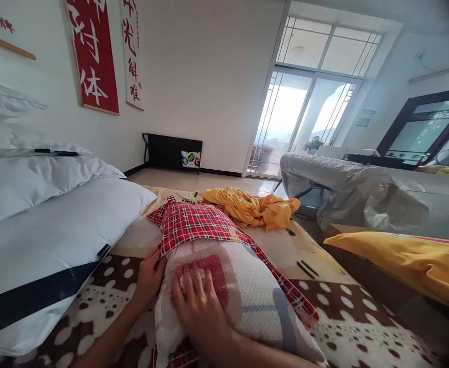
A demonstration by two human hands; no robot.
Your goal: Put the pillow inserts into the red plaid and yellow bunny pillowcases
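A patterned white pillow (247, 301) lies on the bed in front of me, its far half inside a red checked pillowcase (194, 222). My left hand (150, 276) grips the pillowcase's open edge at the pillow's left side. My right hand (199, 304) lies flat on top of the pillow, fingers spread, pressing on a red patch of its print.
White pillows with dark stripes (44, 245) are stacked at the left. A crumpled yellow cloth (251, 207) lies at the far end of the bed. A yellow pillow (412, 260) sits at the right. Covered furniture (362, 189) stands beyond, near the balcony door.
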